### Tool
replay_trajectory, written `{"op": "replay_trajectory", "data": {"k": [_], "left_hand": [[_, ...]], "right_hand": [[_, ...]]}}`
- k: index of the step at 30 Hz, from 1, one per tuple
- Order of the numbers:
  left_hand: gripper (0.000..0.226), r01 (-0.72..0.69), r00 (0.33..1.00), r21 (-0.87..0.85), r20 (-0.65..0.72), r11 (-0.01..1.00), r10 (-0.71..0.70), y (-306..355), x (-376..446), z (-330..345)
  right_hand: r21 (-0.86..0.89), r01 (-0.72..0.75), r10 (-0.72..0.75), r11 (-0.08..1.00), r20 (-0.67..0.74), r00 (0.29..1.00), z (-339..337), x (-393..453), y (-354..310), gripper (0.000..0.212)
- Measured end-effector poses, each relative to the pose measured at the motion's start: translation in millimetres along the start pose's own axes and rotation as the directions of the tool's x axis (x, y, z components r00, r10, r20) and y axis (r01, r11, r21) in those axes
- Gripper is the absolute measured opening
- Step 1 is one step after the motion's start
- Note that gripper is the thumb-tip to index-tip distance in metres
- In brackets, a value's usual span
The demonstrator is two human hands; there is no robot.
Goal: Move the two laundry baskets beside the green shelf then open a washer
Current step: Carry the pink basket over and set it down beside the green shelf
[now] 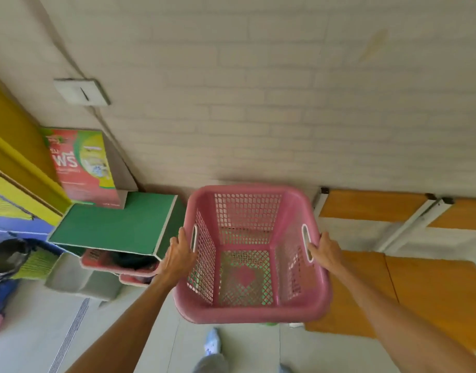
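Note:
An empty pink laundry basket [251, 310] with mesh walls hangs in the air in front of me, just right of the green shelf [115, 227]. My left hand [179, 254] grips its left handle slot and my right hand [325, 249] grips its right handle slot. Green shows through the basket's mesh floor, so something green lies beneath it. Another pink basket [118, 262] with dark contents sits under the green shelf top. No washer is in view.
A red and green detergent box [87, 168] stands on the shelf against the white brick wall [258, 103]. Orange benches [393, 286] stand at the right. Yellow panels and colourful items fill the left edge. My shoe [212, 343] is on the pale tiled floor.

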State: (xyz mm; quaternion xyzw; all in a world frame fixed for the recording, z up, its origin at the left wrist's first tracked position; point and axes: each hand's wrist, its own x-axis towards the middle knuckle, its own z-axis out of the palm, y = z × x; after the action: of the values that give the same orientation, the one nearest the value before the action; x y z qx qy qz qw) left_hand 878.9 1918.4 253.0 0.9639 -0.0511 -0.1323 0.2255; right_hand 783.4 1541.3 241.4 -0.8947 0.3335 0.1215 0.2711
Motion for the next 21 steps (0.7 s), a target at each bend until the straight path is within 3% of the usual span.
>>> {"op": "replay_trajectory", "data": {"k": [4, 9, 14, 21], "left_hand": [[0.033, -0.072, 0.993, 0.027, 0.101, 0.997, 0.069, -21, 39, 2], [0.053, -0.101, 0.987, 0.053, 0.131, 0.993, 0.093, -42, 73, 21], [0.06, -0.021, 0.989, 0.021, 0.15, 1.0, 0.018, -69, 90, 77], [0.065, 0.12, 0.985, 0.02, 0.123, 0.993, -0.121, -118, 126, 170]], "right_hand": [[0.096, -0.127, 0.128, 0.987, -0.01, 0.992, 22, -6, -13, 0.038], [0.101, -0.213, 0.218, 0.972, -0.039, 0.975, 57, -7, -16, 0.038], [0.085, -0.253, 0.26, 0.964, -0.1, 0.96, 117, 10, -1, 0.032], [0.116, -0.275, 0.283, 0.954, -0.061, 0.957, 215, 72, 24, 0.025]]}}
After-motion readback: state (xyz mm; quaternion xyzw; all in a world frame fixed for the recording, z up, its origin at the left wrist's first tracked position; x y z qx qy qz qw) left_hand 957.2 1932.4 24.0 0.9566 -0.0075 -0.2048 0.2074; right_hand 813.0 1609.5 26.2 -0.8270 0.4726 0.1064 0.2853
